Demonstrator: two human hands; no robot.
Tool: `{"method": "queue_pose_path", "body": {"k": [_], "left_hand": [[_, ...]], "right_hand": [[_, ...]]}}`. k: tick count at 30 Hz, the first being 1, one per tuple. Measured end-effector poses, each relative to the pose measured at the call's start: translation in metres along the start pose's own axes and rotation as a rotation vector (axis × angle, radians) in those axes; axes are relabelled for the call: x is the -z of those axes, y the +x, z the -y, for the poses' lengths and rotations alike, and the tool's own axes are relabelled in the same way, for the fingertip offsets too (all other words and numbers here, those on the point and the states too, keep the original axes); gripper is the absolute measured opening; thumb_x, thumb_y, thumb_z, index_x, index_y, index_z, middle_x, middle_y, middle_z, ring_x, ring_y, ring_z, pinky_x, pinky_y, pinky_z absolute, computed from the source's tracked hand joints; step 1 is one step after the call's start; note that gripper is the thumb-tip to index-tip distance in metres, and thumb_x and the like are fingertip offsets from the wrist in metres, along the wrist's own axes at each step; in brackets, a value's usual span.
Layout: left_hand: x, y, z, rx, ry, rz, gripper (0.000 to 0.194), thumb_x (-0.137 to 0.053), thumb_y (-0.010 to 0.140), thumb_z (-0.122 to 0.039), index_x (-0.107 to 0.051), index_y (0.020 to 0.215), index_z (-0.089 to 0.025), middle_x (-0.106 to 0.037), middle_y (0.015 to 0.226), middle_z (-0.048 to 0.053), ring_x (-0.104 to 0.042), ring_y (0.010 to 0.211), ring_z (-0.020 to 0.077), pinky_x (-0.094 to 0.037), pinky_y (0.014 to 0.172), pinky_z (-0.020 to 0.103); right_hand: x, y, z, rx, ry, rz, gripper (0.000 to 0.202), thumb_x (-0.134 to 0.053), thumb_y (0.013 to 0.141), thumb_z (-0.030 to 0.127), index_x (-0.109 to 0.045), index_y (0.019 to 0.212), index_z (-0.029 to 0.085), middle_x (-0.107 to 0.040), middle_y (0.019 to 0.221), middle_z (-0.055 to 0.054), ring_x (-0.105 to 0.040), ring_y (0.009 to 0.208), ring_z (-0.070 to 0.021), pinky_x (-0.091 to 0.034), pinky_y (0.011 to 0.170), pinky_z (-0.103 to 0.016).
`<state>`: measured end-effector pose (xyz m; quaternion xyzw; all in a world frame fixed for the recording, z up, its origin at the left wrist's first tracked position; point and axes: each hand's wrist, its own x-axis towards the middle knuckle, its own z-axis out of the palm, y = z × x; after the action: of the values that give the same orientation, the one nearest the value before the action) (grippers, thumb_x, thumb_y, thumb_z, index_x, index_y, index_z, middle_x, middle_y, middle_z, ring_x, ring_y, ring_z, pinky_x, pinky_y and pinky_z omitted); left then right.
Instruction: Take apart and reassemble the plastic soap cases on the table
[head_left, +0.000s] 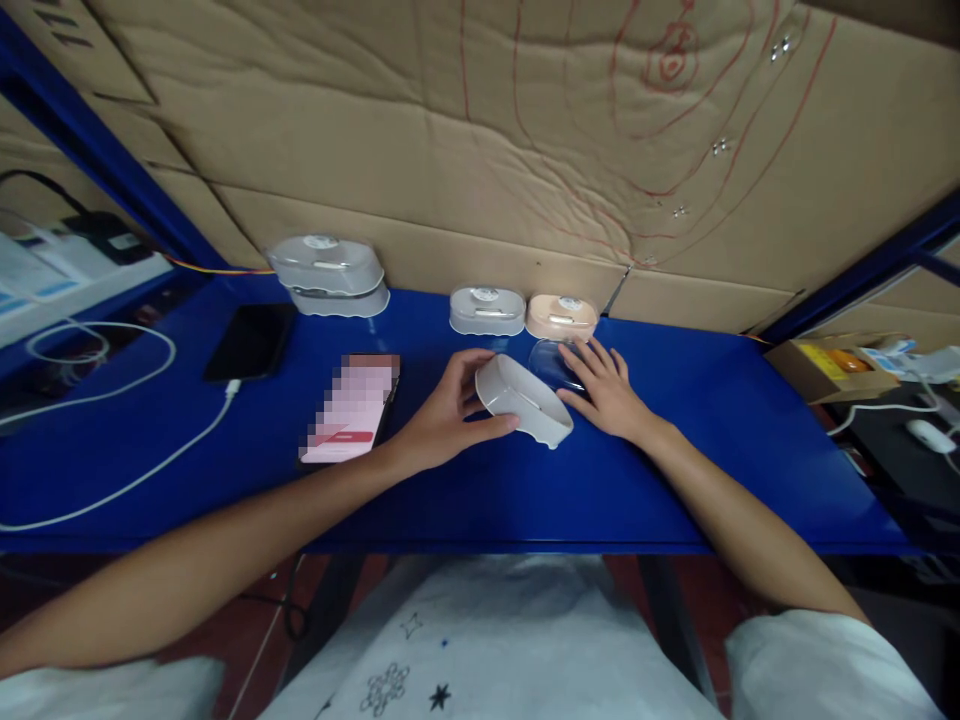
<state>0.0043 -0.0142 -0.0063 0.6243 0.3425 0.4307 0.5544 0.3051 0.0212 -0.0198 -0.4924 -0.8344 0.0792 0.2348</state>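
My left hand (465, 410) is closed around a light grey oval plastic box base (517, 395), thumb in front and fingers behind. The base is tilted above the blue table, and it has a wavy lower edge. Just behind it, a clear domed lid (546, 362) lies on the table. Spread fingers of my right hand (604, 385) rest at the lid's right side and partly cover it. Farther back stand a lidded grey box (487, 312) and a lidded peach box (562, 317), side by side.
Two stacked grey boxes (330, 275) stand at the back left. A phone with a lit screen (349, 410) and a dark phone (250, 342) on a white cable (176, 465) lie left. A cardboard wall (375, 130) rises behind. An open carton (832, 370) stands at right.
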Motion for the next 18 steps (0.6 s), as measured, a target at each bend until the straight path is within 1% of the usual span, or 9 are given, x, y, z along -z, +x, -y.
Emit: {"method": "queue_pose_path", "body": {"k": [1,2,4,6,7,9,11,15,18], "left_hand": [[0.001,0.002,0.003,0.028,-0.004,-0.009,0.081,-0.095,0.073,-0.039,-0.045,0.138,-0.031,-0.050,0.149,0.009,-0.056,0.138,0.0320,-0.048,0.117,0.054],[0.002,0.003,0.006,0.052,-0.005,-0.019,0.085,-0.096,0.071,-0.038,-0.045,0.139,-0.031,-0.049,0.151,0.010,-0.056,0.139,0.0325,-0.048,0.117,0.054],[0.002,0.005,0.008,0.107,-0.017,-0.039,0.089,-0.096,0.071,-0.037,-0.045,0.143,-0.029,-0.049,0.153,0.012,-0.057,0.139,0.0334,-0.048,0.117,0.055],[0.002,0.005,0.007,0.158,-0.051,-0.055,0.090,-0.094,0.073,-0.037,-0.045,0.147,-0.027,-0.051,0.154,0.014,-0.058,0.139,0.0345,-0.047,0.118,0.057],[0.002,0.005,0.006,0.165,-0.071,-0.050,0.091,-0.094,0.073,-0.037,-0.045,0.149,-0.026,-0.051,0.155,0.015,-0.058,0.140,0.0351,-0.046,0.119,0.057],[0.001,0.004,0.004,0.126,-0.093,-0.021,0.093,-0.096,0.071,-0.034,-0.047,0.150,-0.025,-0.050,0.159,0.017,-0.055,0.144,0.0363,-0.043,0.122,0.059],[0.000,0.004,0.003,0.067,-0.096,-0.002,0.093,-0.097,0.070,-0.033,-0.050,0.150,-0.027,-0.048,0.163,0.015,-0.052,0.147,0.0369,-0.041,0.124,0.059],[0.000,0.002,0.003,0.044,-0.090,0.018,0.090,-0.096,0.072,-0.034,-0.053,0.151,-0.029,-0.049,0.164,0.013,-0.055,0.145,0.0368,-0.044,0.122,0.059],[0.001,-0.001,0.004,0.026,-0.036,0.052,0.092,-0.094,0.074,-0.032,-0.050,0.156,-0.030,-0.048,0.166,0.014,-0.054,0.146,0.0370,-0.045,0.121,0.059]], "right_hand": [[0.000,0.002,-0.005,-0.049,0.003,0.000,0.074,-0.052,0.099,0.074,-0.048,0.160,0.032,-0.041,0.171,-0.013,-0.029,0.160,-0.0462,-0.021,0.124,-0.081],[0.000,0.002,-0.007,-0.080,0.052,-0.008,0.073,-0.050,0.100,0.074,-0.050,0.160,0.032,-0.043,0.170,-0.013,-0.033,0.159,-0.0445,-0.024,0.124,-0.079],[0.001,0.000,0.001,-0.099,0.235,-0.041,0.066,-0.039,0.107,0.068,-0.043,0.163,0.033,-0.046,0.169,-0.010,-0.041,0.157,-0.0359,-0.032,0.127,-0.068],[0.002,-0.004,0.017,-0.048,0.404,-0.038,0.062,-0.029,0.112,0.061,-0.031,0.168,0.036,-0.044,0.170,-0.007,-0.043,0.157,-0.0289,-0.035,0.129,-0.059],[0.003,-0.008,0.027,0.010,0.437,-0.011,0.061,-0.030,0.112,0.058,-0.028,0.169,0.038,-0.041,0.172,-0.005,-0.041,0.158,-0.0278,-0.035,0.130,-0.057],[0.003,-0.014,0.043,0.149,0.398,0.053,0.062,-0.037,0.112,0.055,-0.026,0.170,0.039,-0.034,0.176,-0.004,-0.033,0.162,-0.0290,-0.030,0.132,-0.058],[0.003,-0.018,0.051,0.243,0.318,0.094,0.064,-0.044,0.111,0.052,-0.025,0.170,0.039,-0.029,0.178,-0.003,-0.027,0.164,-0.0304,-0.027,0.133,-0.060],[0.005,-0.018,0.048,0.291,0.255,0.121,0.066,-0.044,0.110,0.051,-0.021,0.171,0.039,-0.027,0.178,-0.005,-0.027,0.164,-0.0322,-0.030,0.132,-0.061],[0.008,-0.017,0.042,0.336,0.207,0.131,0.070,-0.048,0.109,0.053,-0.019,0.171,0.041,-0.027,0.177,-0.006,-0.029,0.162,-0.0349,-0.032,0.130,-0.063]]}}
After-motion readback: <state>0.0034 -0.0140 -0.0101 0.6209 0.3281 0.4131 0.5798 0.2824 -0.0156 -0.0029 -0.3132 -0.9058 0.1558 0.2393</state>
